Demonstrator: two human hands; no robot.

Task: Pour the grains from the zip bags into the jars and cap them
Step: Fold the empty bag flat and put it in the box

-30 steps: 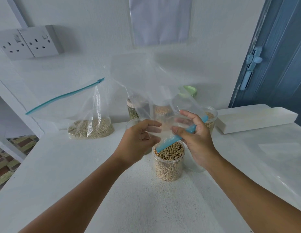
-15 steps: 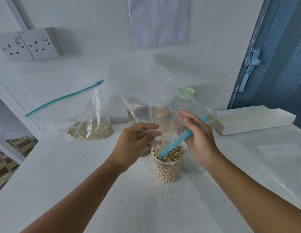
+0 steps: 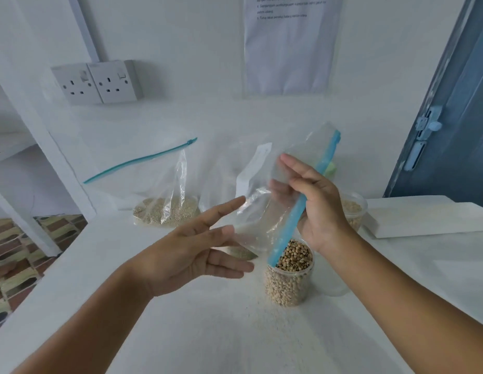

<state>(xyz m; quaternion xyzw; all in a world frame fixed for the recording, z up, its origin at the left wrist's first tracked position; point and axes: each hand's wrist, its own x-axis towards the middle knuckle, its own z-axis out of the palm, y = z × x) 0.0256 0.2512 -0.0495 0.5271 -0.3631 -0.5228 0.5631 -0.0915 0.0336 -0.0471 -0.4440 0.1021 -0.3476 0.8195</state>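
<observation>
While the right hand (image 3: 320, 209) grasps the empty zip bag (image 3: 264, 211) by its blue zip strip, the left hand (image 3: 197, 255) hovers released, fingers straight.

Just below the right hand stands the uncapped jar of beans (image 3: 289, 279), the strip's lower end over its rim. Beyond the left hand, a sealed grain bag (image 3: 167, 201) stands near the counter's far-left edge; bare counter (image 3: 235, 341) lies nearer than both hands.

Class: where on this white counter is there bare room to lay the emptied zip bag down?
Bare counter lies in front of the open clear jar of beans, between the forearms, and right of it below the flat white box. It is crowded behind: the zip bag of small grains and another jar.
</observation>
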